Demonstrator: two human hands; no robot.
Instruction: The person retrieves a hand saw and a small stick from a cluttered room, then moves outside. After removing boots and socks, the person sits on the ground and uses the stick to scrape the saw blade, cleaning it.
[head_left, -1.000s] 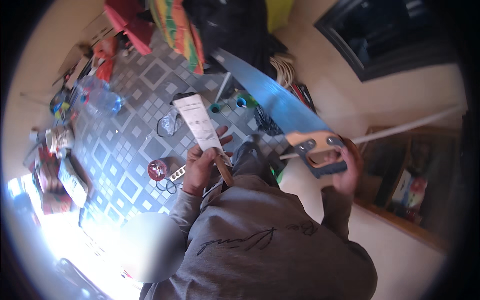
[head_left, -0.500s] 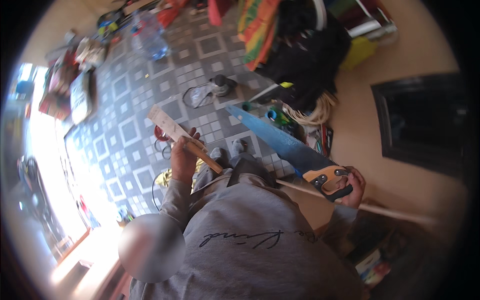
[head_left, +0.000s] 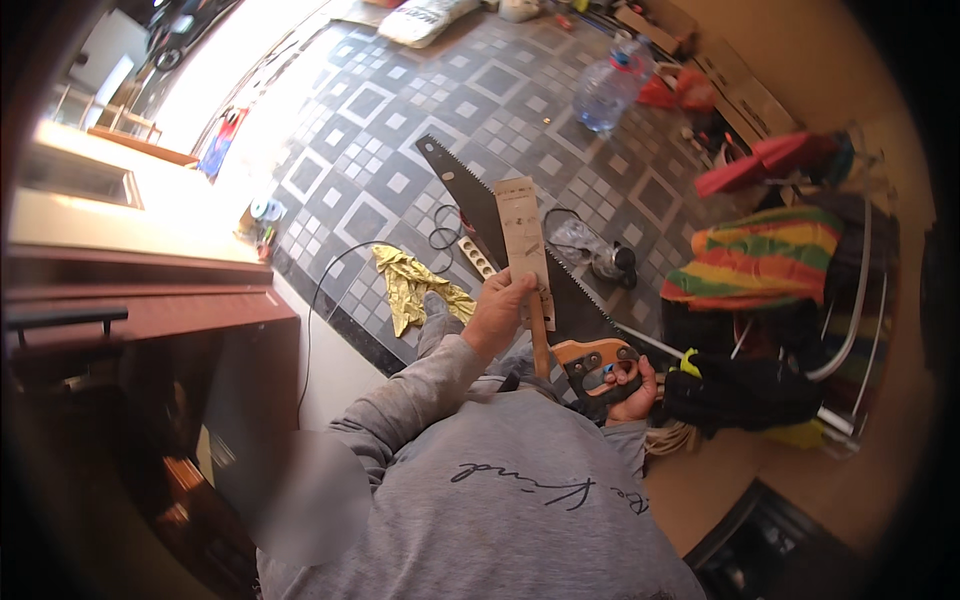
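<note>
My left hand (head_left: 500, 312) is closed around a flat, pale strip (head_left: 518, 225) with small marks along it. A narrow wooden stick (head_left: 540, 335) runs down beside the fingers from that strip. My right hand (head_left: 632, 392) grips a handsaw (head_left: 585, 315) by its orange-and-black handle. The saw's dark blade slants up and left, passing behind the pale strip, with its teeth toward the upper right. Whether blade and strip touch, I cannot tell.
Below my left arm's side lies crumpled yellow cloth (head_left: 405, 285) beside a power strip (head_left: 477, 258) and thin cable. A clear water bottle (head_left: 605, 95) stands farther off. On the right, a rack holds a striped towel (head_left: 765, 258). A brown cabinet (head_left: 170, 335) stands left.
My view has swung to the right, bringing more of the cabinet in at left. The handsaw and the pale strip, apart before, now cross in view, with both hands closer together.
</note>
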